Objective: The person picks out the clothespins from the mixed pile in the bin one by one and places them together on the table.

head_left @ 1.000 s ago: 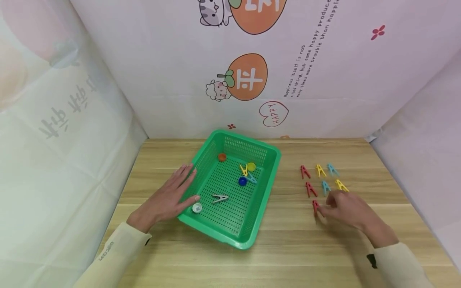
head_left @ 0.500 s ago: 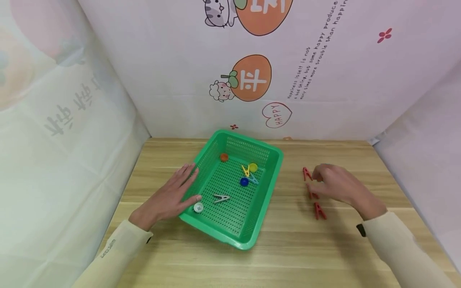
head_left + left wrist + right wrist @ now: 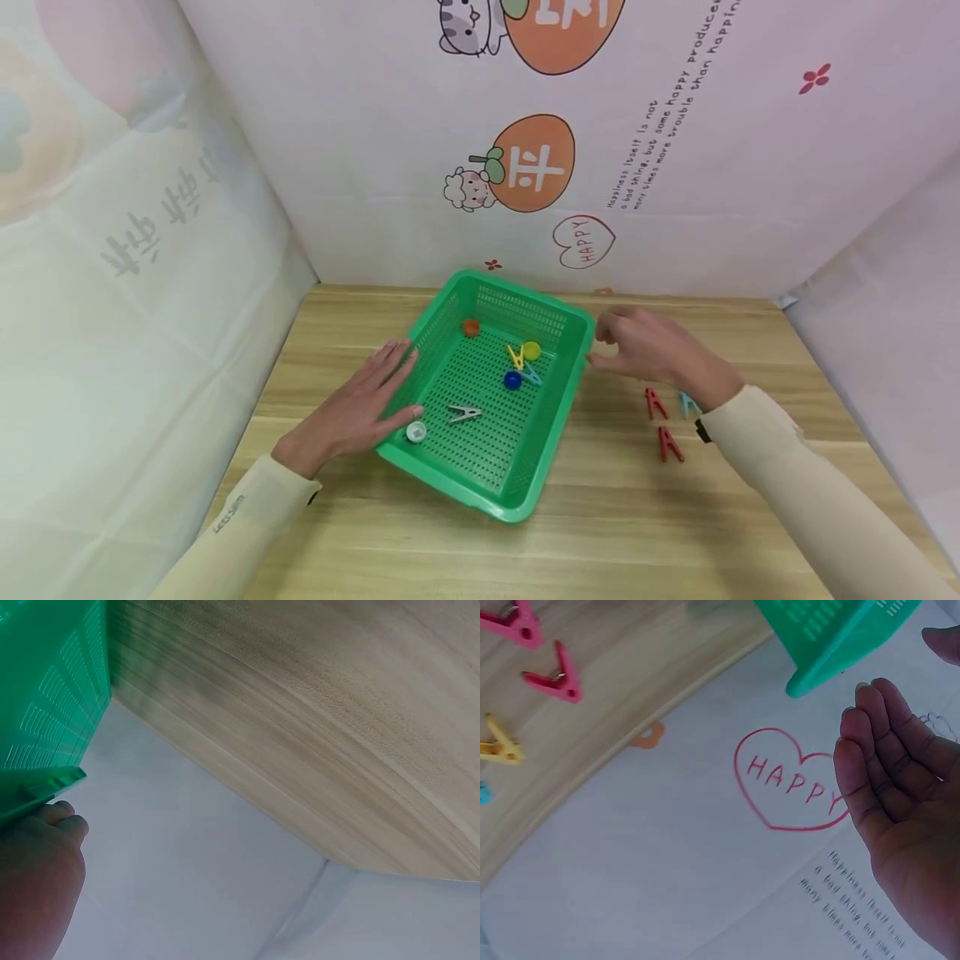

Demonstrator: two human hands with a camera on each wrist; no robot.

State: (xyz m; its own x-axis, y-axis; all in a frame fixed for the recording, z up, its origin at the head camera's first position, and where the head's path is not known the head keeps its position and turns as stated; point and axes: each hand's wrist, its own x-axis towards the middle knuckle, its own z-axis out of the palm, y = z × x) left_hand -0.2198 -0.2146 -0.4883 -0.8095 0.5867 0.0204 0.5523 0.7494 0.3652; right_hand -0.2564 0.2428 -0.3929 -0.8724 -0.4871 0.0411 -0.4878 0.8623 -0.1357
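Note:
A green plastic basket stands on the table, holding several small caps and clothespins. My left hand rests on its left rim with fingers extended; in the left wrist view part of that hand shows below the rim. At the basket's upper right rim is my right hand. Its palm faces the right wrist camera, fingers lightly bent, thumb apart, nothing between them. Red clothespins and a light blue clothespin lie right of the basket; the right forearm hides others. A yellow clothespin shows in the right wrist view.
Inside the basket are an orange cap, a yellow cap, a blue cap, a white cap and a grey clothespin. Printed cloth walls border the wooden table behind and at both sides.
My right hand has let go of the nearest red clothespin and moved up and left, over the other clothespins, to the basket's right rim. My left hand stays on the basket.

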